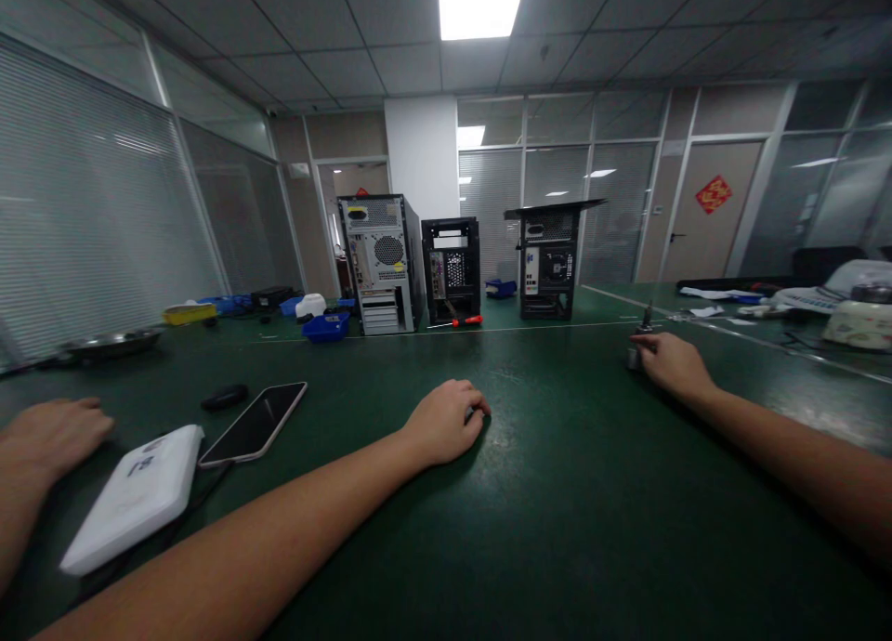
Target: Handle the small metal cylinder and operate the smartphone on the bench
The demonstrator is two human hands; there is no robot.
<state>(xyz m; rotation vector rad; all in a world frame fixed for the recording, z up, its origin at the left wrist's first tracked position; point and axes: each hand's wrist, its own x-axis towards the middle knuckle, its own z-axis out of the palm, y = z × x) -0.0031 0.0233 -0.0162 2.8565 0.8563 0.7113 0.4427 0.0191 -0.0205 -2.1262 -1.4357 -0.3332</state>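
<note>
My left hand (446,424) rests on the green table (557,492) near the middle, its fingers curled inward. A small greyish bit shows between thumb and fingers, too little to name. Farther right, my right hand (670,364) is closed around a small grey upright object with a thin dark tip (648,320). Its kind is not clear, and the fingers cover its middle. Beyond my hands stand three computer cases: a silver-backed tower (380,260), a smaller black case (452,274) and a black case with a panel on top (548,265). A red-handled screwdriver (456,322) lies before the middle one.
At the left edge is another person's hand (59,432). Near it lie a white box-like device (139,492), a phone (257,425) and a black mouse-shaped object (224,397). Blue trays (325,327) and a metal dish (115,344) sit farther back; a pale jar (864,318) stands right.
</note>
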